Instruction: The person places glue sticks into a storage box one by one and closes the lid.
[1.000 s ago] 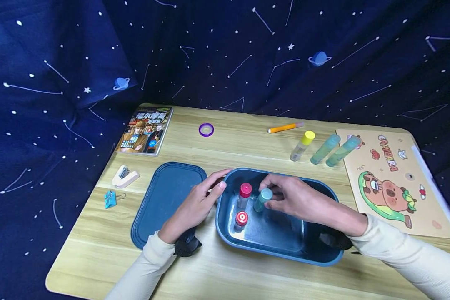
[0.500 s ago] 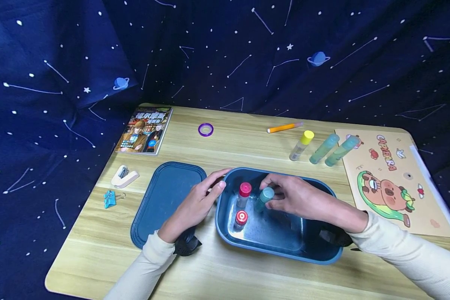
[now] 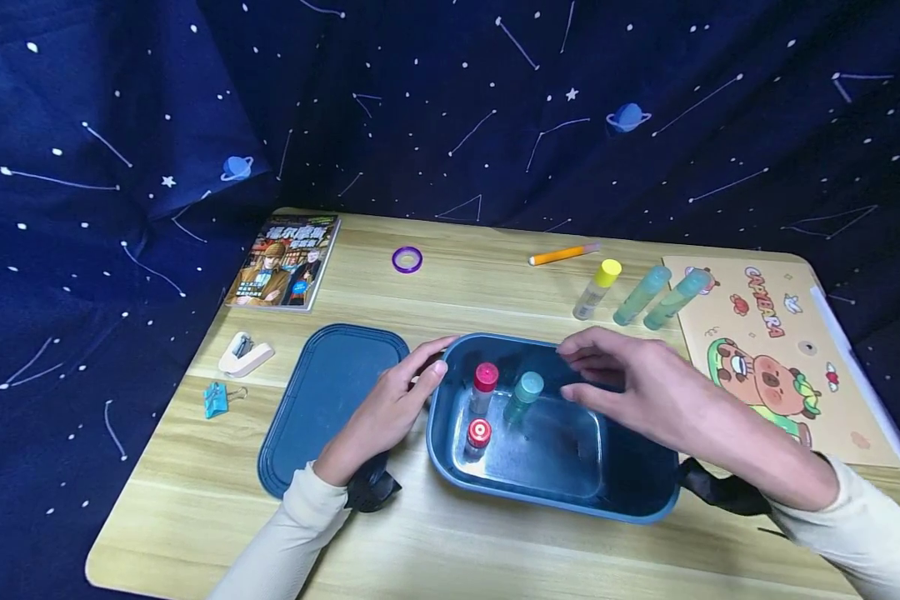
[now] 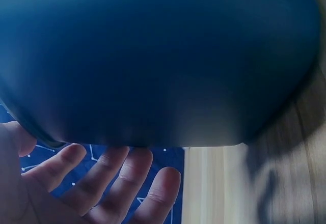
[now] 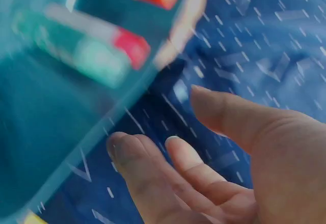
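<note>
A dark blue plastic bin point(image 3: 540, 493) stands on the table. Upright inside, toward its left end, are a teal glue tube point(image 3: 525, 397), a glue stick with a pink-red cap point(image 3: 485, 385) and a shorter tube with a red-and-white top point(image 3: 478, 437). My left hand point(image 3: 390, 408) touches the bin's left end, its fingers fairly straight along the wall. Over the bin's right half hovers my right hand point(image 3: 641, 387), thumb and fingers apart and holding nothing. The right wrist view, though blurred, also shows a gap between that hand point(image 5: 204, 173) and the teal tube point(image 5: 76, 51).
Left of the bin lies a dark blue lid point(image 3: 330, 383), with a stapler point(image 3: 246, 356) and a blue binder clip point(image 3: 217, 400) beyond. Behind are a magazine point(image 3: 283, 262), tape roll point(image 3: 407, 259), orange pen point(image 3: 562, 254), yellow-capped glue stick point(image 3: 597, 289), two teal tubes point(image 3: 642, 296) and a capybara folder point(image 3: 772, 350).
My right hand has let go of the teal tube and moved right and up, away from it. The tube stays standing in the bin. My left hand keeps its place at the bin's end.
</note>
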The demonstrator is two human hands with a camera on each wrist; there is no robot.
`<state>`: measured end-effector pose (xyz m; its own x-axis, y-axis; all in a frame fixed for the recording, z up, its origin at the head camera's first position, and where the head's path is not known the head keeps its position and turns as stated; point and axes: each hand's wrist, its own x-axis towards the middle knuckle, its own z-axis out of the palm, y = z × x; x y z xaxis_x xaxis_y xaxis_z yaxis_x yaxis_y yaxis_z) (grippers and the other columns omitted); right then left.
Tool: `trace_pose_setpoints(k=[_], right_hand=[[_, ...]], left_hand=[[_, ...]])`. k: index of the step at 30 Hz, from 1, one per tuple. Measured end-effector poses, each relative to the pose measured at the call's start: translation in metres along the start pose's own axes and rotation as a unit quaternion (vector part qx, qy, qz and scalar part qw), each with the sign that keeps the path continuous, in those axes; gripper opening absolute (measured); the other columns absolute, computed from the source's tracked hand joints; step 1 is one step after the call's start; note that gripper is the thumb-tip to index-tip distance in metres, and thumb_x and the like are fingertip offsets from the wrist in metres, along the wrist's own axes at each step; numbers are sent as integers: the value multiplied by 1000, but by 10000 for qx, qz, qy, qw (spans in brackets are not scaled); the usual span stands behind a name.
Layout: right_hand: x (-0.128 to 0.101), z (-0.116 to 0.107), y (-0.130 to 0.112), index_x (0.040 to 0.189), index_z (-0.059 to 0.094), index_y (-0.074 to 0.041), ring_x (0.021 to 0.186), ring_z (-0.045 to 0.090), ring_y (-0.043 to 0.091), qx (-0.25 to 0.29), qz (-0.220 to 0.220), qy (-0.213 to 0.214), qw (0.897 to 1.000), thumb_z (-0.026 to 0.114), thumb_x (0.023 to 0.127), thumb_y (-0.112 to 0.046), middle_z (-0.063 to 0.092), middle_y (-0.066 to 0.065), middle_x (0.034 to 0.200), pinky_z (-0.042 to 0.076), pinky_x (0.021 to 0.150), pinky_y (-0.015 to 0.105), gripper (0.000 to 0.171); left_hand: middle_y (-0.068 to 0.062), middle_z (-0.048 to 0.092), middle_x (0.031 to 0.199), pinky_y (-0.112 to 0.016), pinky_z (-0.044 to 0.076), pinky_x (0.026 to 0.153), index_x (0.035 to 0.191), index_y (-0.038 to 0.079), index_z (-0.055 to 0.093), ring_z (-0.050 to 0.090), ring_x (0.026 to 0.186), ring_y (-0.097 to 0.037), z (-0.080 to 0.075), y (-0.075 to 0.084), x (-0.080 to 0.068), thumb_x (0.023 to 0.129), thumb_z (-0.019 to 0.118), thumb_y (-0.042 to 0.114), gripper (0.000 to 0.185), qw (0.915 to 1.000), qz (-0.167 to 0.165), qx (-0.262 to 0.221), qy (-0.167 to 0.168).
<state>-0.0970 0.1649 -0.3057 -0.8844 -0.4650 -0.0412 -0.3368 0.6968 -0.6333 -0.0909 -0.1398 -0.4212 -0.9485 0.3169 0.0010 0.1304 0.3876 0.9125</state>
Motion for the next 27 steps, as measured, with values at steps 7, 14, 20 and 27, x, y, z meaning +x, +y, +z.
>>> trace_pose_setpoints(k=[7, 14, 20, 27], right_hand=[[-33, -22, 33, 116, 75, -20, 89, 65, -18, -44, 487, 2358, 9706, 76, 95, -14, 73, -23, 104, 47, 76, 0, 22], [-42, -5, 103, 127, 71, -6, 91, 60, -21, 413, 1468, 3345, 9300, 72, 98, -19, 62, -40, 101, 44, 79, -3, 32], [-21, 1, 156, 145, 60, -8, 95, 54, -23, 606, 2291, 3357, 9117, 69, 99, -31, 72, 0, 129, 41, 82, -2, 52], [5, -3, 187, 151, 54, -10, 118, 61, -5, 773, 2511, 3348, 9049, 67, 100, -35, 60, 22, 147, 45, 91, 2, 58]], left_hand=[[-1, 51, 159, -56, 46, 115, 155, 28, 47, 50, 146, -27, 1, -2, 0, 113, 42, 36, 44, 10000, 51, -1, -16], [-3, 51, 159, -57, 45, 115, 155, 25, 47, 50, 146, -28, -1, -2, -1, 113, 42, 34, 44, 10000, 2, -24, 4], [-2, 53, 157, -57, 43, 116, 155, 27, 47, 50, 146, -27, 0, -2, -2, 113, 42, 36, 44, 10000, -44, -38, 4], [0, 53, 157, -55, 43, 117, 155, 28, 48, 49, 146, -25, 0, -2, -1, 112, 42, 37, 44, 10000, -15, -35, -4]])
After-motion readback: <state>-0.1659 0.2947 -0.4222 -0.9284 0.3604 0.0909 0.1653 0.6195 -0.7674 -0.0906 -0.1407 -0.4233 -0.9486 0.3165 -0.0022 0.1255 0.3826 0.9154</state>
